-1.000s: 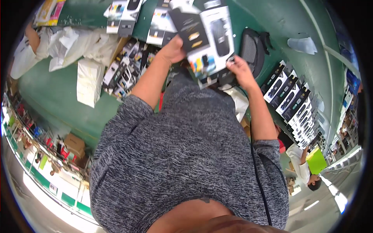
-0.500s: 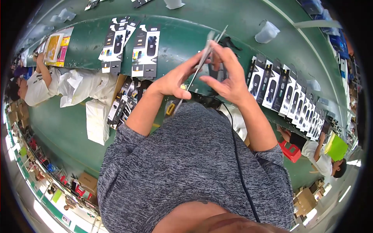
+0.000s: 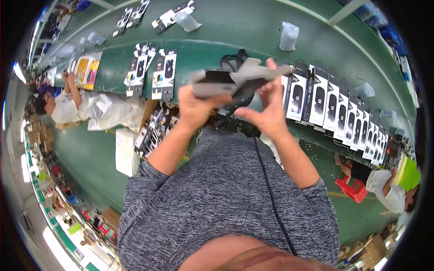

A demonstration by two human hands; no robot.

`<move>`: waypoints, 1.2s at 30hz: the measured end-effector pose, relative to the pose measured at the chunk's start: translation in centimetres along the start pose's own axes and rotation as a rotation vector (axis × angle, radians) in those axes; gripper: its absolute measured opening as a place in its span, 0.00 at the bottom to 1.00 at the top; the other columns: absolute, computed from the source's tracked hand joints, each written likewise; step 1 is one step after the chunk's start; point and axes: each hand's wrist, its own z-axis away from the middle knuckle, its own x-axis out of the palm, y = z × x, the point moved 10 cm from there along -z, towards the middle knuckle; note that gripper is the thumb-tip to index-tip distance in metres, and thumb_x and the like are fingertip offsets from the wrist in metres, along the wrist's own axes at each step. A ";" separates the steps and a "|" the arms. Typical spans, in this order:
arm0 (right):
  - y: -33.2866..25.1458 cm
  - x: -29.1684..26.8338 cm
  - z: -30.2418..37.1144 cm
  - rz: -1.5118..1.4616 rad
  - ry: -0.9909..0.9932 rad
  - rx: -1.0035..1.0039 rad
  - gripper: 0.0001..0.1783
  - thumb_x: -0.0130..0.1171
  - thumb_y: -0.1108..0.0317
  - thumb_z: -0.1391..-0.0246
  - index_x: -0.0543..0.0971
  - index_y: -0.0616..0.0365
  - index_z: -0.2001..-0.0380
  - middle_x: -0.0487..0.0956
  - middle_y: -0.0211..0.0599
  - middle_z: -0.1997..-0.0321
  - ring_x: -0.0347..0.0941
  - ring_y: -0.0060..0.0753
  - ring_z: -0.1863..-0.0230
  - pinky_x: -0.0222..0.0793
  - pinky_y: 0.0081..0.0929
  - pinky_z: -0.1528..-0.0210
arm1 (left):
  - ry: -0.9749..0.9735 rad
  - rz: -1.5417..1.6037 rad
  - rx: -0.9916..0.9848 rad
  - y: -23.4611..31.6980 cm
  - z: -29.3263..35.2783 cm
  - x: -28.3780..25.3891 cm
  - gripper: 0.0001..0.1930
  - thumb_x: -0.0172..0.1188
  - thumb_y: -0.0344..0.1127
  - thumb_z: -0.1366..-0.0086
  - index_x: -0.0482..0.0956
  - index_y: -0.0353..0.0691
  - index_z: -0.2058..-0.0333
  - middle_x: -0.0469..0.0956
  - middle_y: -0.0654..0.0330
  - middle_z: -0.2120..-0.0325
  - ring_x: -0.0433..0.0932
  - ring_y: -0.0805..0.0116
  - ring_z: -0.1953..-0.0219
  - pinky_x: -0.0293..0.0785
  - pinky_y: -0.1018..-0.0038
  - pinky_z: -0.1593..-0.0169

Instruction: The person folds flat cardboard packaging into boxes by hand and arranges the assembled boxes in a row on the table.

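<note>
While half a second back the flat carton stood edge-on, now tipped level at 12 o'clock over the green table (image 3: 235, 31), being opened out. Left hand (image 3: 195, 106) and right hand (image 3: 266, 110) fingers clamped on carton (image 3: 226, 81).

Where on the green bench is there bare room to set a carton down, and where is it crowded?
Bare green bench lies between the flat cartons on the left and the white bag. More lies beyond the box row, around the bag. It is crowded along that row and under both hands, left and right.
</note>
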 end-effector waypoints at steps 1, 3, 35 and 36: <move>-0.8 0.6 0.4 -0.166 0.080 -0.088 0.72 0.85 0.60 0.70 0.46 0.59 0.28 0.61 0.41 0.34 0.58 0.40 0.31 0.52 0.39 0.29 | -0.191 -0.072 0.092 -0.2 0.6 1.8 0.29 0.76 0.27 0.50 0.79 0.31 0.47 0.80 0.53 0.49 0.78 0.67 0.49 0.74 0.69 0.45; -0.7 0.5 0.3 -0.207 0.034 -0.047 0.70 0.84 0.64 0.70 0.47 0.59 0.28 0.63 0.40 0.35 0.60 0.38 0.33 0.53 0.38 0.30 | -0.298 0.387 0.090 -0.3 0.1 4.1 0.50 0.76 0.35 0.49 0.56 0.33 0.31 0.63 0.51 0.34 0.64 0.64 0.35 0.60 0.64 0.33; -19.4 7.6 4.3 0.189 -0.048 -0.956 0.21 0.54 0.46 0.37 0.81 0.49 0.53 0.68 0.53 0.37 0.61 0.65 0.32 0.60 0.56 0.37 | -0.248 -0.356 1.191 18.6 7.1 -0.7 0.21 0.44 0.56 0.25 0.66 0.57 0.40 0.68 0.50 0.51 0.70 0.45 0.47 0.71 0.48 0.45; -19.2 6.9 4.6 0.200 0.004 -0.969 0.20 0.55 0.46 0.38 0.81 0.48 0.55 0.68 0.52 0.37 0.61 0.65 0.32 0.60 0.56 0.38 | -0.171 -0.421 1.239 18.5 7.1 0.2 0.24 0.39 0.58 0.25 0.67 0.51 0.41 0.69 0.50 0.50 0.70 0.38 0.43 0.72 0.42 0.44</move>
